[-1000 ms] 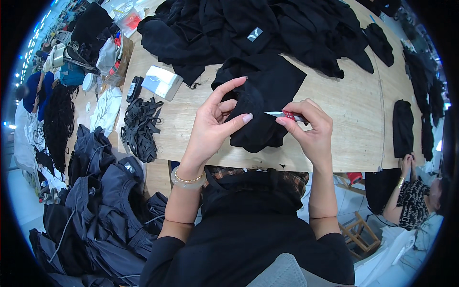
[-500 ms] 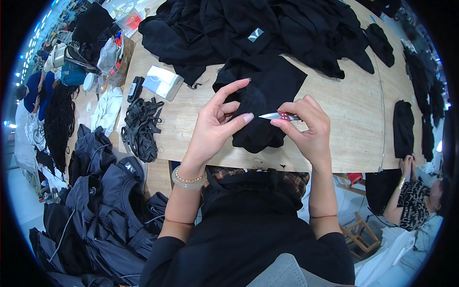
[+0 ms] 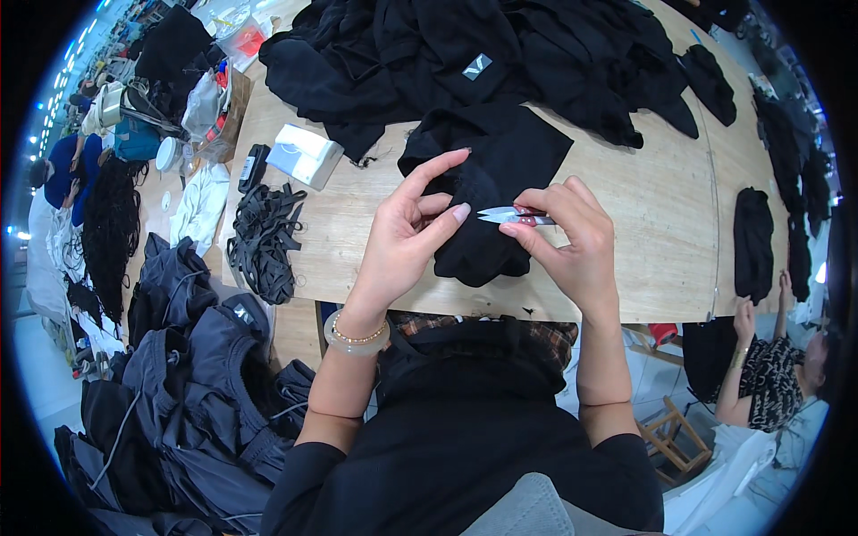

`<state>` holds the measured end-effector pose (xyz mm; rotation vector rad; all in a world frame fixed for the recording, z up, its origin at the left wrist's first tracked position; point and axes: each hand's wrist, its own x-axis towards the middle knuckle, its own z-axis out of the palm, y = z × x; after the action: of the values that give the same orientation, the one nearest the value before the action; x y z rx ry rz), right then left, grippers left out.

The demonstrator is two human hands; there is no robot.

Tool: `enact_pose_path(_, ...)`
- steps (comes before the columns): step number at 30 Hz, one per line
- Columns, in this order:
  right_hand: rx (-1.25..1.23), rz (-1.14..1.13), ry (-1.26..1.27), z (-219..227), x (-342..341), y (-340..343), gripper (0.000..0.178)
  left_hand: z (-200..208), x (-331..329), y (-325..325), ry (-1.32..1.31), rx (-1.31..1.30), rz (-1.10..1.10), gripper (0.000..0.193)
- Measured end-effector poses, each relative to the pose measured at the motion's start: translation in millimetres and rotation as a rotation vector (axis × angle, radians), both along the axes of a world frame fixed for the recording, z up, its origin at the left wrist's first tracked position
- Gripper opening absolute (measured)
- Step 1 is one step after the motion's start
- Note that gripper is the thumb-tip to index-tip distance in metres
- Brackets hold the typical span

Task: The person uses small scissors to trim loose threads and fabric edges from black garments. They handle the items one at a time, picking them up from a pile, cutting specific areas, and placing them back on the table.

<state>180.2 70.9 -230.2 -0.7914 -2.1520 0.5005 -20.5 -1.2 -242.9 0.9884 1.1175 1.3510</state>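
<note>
My right hand (image 3: 572, 234) is closed around small thread snips (image 3: 514, 215) with reddish handles, their pointed metal blades slightly apart and aimed left. Facing it, my left hand (image 3: 407, 223) has thumb and index finger spread, the other fingers curled; nothing shows between thumb and index. Both hands are over a dark piece of clothing (image 3: 527, 147) on the table. The left index fingertip appears against its cloth, though I cannot tell whether it presses on it. The snips' tips are just right of my left thumb, with a narrow gap between them.
A heap of black garments (image 3: 384, 62) covers the far side of the wooden table (image 3: 661, 241). To the left are a tissue pack (image 3: 305, 155), a tangle of dark straps (image 3: 265, 237) and grey garments (image 3: 206, 375). A co-worker (image 3: 773, 380) handles black cloth at right.
The snips' blades have parted a little and shifted slightly left, toward my left thumb. My left hand is nearly still. At right, the co-worker's hands have moved apart.
</note>
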Motion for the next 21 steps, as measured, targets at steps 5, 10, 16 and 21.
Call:
enact_pose_path(5, 0.005, -0.010, -0.006, 1.8, 3.1, -0.8, 0.029, -1.4, -0.9, -0.8, 0.018, 0.021, -0.007, 0.054)
enact_pose_path(10, 0.020, 0.003, 0.000, 0.6, 1.0, 0.0, 0.029, -2.2, -2.7, -0.4, 0.020, 0.009, -0.043, 0.055)
enact_pose_path(16, -0.328, 0.192, 0.121, 0.8, 6.2, -0.1, 0.030, -1.1, -1.9, -0.7, -0.012, 0.022, -0.042, 0.052)
enact_pose_path(21, -0.568, 0.064, 0.365, 0.9, -4.3, -2.9, 0.037, -2.9, 1.1, -1.0, -0.027, 0.041, 0.018, 0.050)
